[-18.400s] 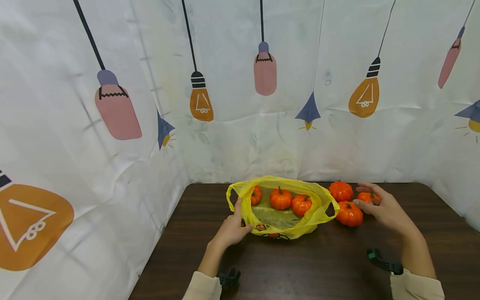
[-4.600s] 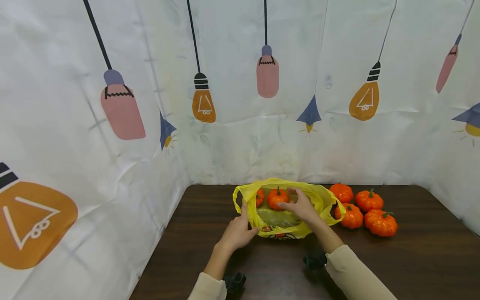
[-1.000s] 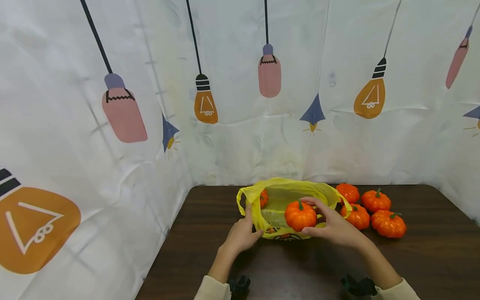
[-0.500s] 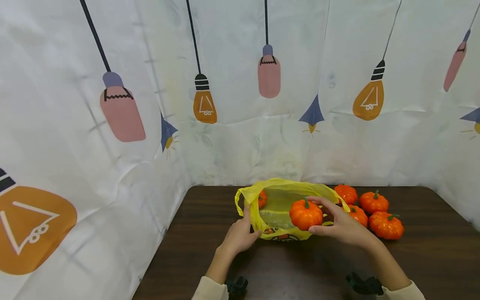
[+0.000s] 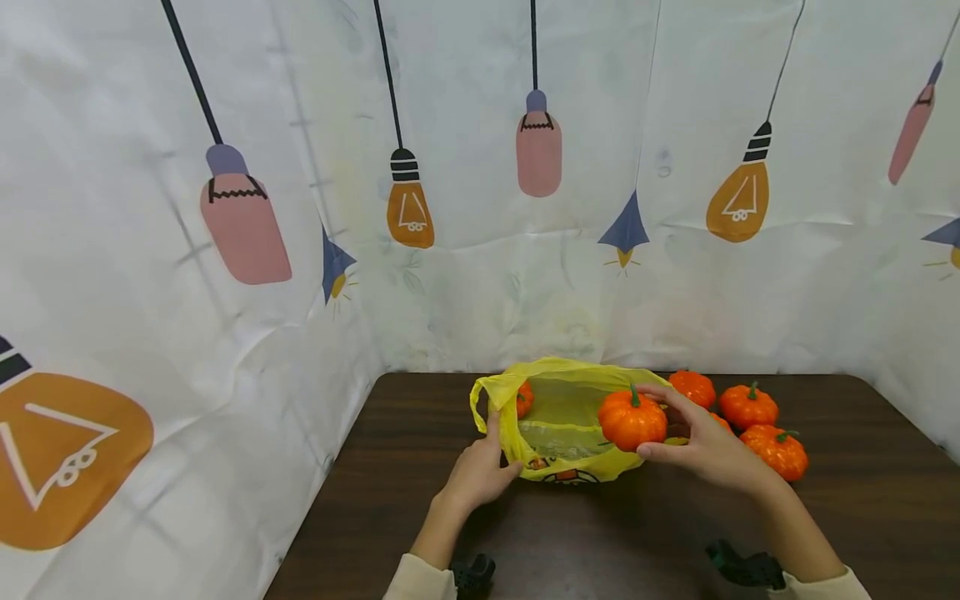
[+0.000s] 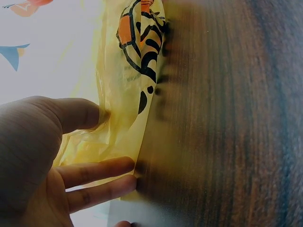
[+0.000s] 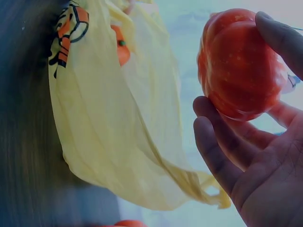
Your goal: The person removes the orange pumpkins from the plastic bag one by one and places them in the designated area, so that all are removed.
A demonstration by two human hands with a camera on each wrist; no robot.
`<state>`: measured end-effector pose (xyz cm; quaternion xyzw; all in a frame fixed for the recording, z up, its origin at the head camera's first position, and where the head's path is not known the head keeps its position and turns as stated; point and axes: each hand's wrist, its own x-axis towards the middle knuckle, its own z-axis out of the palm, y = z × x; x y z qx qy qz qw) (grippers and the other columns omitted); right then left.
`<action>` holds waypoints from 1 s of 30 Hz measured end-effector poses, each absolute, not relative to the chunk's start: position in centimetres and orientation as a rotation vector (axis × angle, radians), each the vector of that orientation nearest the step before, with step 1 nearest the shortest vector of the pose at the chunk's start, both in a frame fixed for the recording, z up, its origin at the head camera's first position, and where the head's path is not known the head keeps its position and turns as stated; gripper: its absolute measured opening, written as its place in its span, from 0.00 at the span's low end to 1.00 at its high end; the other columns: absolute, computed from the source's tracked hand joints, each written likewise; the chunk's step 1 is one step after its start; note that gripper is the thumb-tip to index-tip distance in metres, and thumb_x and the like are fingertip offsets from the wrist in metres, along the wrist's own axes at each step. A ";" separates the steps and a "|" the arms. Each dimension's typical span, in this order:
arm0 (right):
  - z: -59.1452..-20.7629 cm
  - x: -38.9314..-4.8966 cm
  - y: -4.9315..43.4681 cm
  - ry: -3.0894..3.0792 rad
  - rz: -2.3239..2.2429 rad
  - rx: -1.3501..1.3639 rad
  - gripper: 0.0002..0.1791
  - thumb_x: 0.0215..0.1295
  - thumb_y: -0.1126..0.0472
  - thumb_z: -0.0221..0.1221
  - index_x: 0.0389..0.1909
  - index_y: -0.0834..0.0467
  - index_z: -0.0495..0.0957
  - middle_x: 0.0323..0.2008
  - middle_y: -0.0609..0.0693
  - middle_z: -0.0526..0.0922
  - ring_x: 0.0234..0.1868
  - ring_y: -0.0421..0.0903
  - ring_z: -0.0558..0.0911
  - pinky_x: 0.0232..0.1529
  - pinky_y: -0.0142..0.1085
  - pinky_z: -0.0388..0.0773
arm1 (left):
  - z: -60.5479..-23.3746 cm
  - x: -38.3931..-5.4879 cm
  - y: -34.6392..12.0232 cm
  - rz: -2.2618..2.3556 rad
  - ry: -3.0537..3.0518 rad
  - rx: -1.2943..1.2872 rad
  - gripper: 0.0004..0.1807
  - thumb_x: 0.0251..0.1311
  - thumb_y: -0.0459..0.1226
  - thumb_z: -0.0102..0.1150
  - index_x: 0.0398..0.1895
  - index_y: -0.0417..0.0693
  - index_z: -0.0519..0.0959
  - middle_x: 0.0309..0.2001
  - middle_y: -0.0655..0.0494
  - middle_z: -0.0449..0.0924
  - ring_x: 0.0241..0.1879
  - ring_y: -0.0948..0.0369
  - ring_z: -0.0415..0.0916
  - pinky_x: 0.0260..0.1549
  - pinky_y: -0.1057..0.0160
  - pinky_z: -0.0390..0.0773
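A yellow plastic bag [image 5: 570,393] lies on its side on the table, its mouth facing me. My left hand [image 5: 480,471] rests at the left edge of the mouth. In the left wrist view its thumb presses the thin film and its fairly straight fingers [image 6: 102,194] touch the lower edge. Between thumb and fingers my right hand [image 5: 708,446] grips a glossy orange pumpkin [image 5: 632,421] with a green stem, raised before the right side of the mouth. The right wrist view shows this pumpkin [image 7: 241,66] apart from the bag. Inside, at the left, sits another pumpkin [image 5: 524,400], partly covered by film.
Right of the bag, several more pumpkins stand close together, among them a back one [image 5: 692,387], a middle one [image 5: 748,407] and a front one [image 5: 776,452]. The dark wooden table [image 5: 585,542] ends at a white curtain [image 5: 465,308] with printed lamps.
Earlier my right hand reached into the bag, took hold of a pumpkin and drew it out; over the last second it has moved right. The outside group has gained a pumpkin since the oldest frame.
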<state>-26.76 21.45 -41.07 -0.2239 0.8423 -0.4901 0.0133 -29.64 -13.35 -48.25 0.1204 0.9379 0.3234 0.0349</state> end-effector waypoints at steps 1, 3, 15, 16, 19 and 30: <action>-41.0 -26.7 21.6 2.644 -1.521 -0.700 0.39 0.68 0.57 0.67 0.77 0.47 0.60 0.70 0.58 0.70 0.56 0.30 0.78 0.49 0.36 0.82 | -48.3 -29.7 -13.3 0.993 2.881 0.369 0.55 0.67 0.47 0.64 0.84 0.44 0.37 0.14 0.59 0.66 0.11 0.61 0.61 0.14 0.62 0.61; -40.9 -26.6 21.9 2.685 -1.501 -0.692 0.40 0.68 0.56 0.67 0.77 0.47 0.60 0.71 0.57 0.69 0.56 0.29 0.78 0.49 0.36 0.82 | -48.2 -29.7 -13.3 0.995 2.879 0.371 0.55 0.67 0.47 0.64 0.84 0.44 0.37 0.14 0.59 0.66 0.11 0.61 0.61 0.14 0.61 0.61; -40.6 -26.6 23.7 2.787 -1.497 -0.689 0.40 0.68 0.60 0.67 0.77 0.47 0.60 0.72 0.59 0.63 0.56 0.23 0.73 0.48 0.34 0.82 | -48.0 -29.6 -13.1 0.972 2.881 0.362 0.55 0.67 0.47 0.64 0.84 0.43 0.37 0.14 0.60 0.65 0.12 0.62 0.59 0.15 0.62 0.60; -40.5 -26.6 23.9 2.795 -1.493 -0.690 0.40 0.68 0.60 0.67 0.77 0.48 0.60 0.72 0.59 0.63 0.55 0.23 0.73 0.48 0.34 0.81 | -48.0 -29.6 -13.1 0.973 2.882 0.364 0.55 0.67 0.47 0.64 0.84 0.43 0.37 0.14 0.60 0.65 0.11 0.62 0.59 0.14 0.63 0.60; -40.1 -26.6 24.2 2.806 -1.498 -0.691 0.40 0.68 0.61 0.66 0.77 0.49 0.59 0.70 0.60 0.64 0.55 0.23 0.74 0.48 0.33 0.81 | -48.0 -29.5 -13.1 0.977 2.888 0.371 0.55 0.67 0.46 0.64 0.84 0.42 0.37 0.14 0.60 0.65 0.11 0.62 0.59 0.14 0.62 0.60; -39.4 -26.5 26.3 2.828 -1.566 -0.645 0.42 0.69 0.64 0.65 0.79 0.54 0.55 0.67 0.52 0.67 0.52 0.25 0.77 0.43 0.32 0.83 | -48.1 -29.5 -13.1 0.976 2.892 0.363 0.55 0.67 0.46 0.64 0.84 0.43 0.38 0.14 0.60 0.64 0.11 0.62 0.58 0.14 0.63 0.60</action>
